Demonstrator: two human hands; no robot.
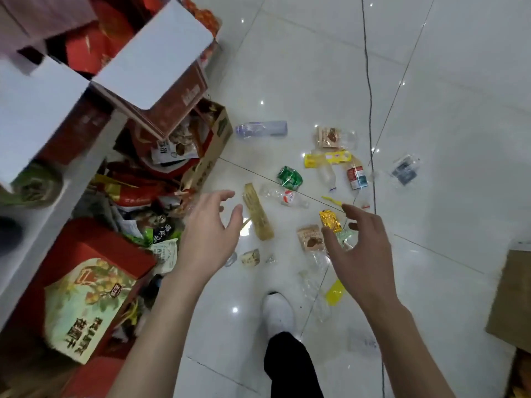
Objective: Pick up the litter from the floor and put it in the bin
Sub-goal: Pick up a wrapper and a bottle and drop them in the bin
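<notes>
Across the white tiled floor point(445, 110), in the head view, the litter point(287, 196) lies scattered ahead of a white shoe point(278, 310): a clear bottle point(261, 129), a crushed green can point(290, 176), a yellow wrapper point(327, 159), a gold packet point(330, 221) and a long tan wrapper point(258, 215), all apart from the cardboard box point(212, 150) stuffed with packaging along the floor's left side. Both hands hover above it with fingers spread and loose, grasping nothing: the left hand point(209, 234) just beside the tan wrapper, the right hand point(359, 248) by the gold packet, its thumb over a brown snack wrapper point(310, 238).
</notes>
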